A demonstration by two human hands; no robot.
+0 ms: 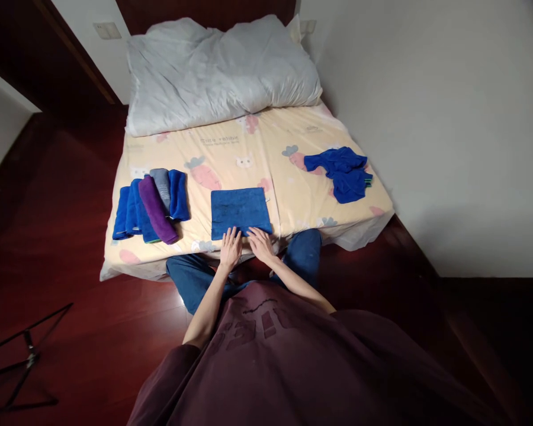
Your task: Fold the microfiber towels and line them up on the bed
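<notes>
A blue towel (240, 210) lies flat as a rectangle near the front edge of the bed, straight before me. My left hand (231, 248) rests on its near edge, fingers stretched forward and slightly apart. Beside it, my right hand (260, 244) touches the same edge nearer the right corner, its fingers spread and angled left. Both thumbs are hard to make out. To the left sit several rolled towels side by side, among them a purple one (156, 210), a grey one (160, 184) and a blue one (178, 195). A crumpled heap of blue cloths (344, 171) lies on the right.
The bed's yellow sheet (231, 127) has a carrot and rabbit print. A large whitish pillow or folded quilt (222, 74) lies across its far end. A wall (426, 148) flanks the right side. Black stand legs (29, 355) are on the dark red floor at lower left.
</notes>
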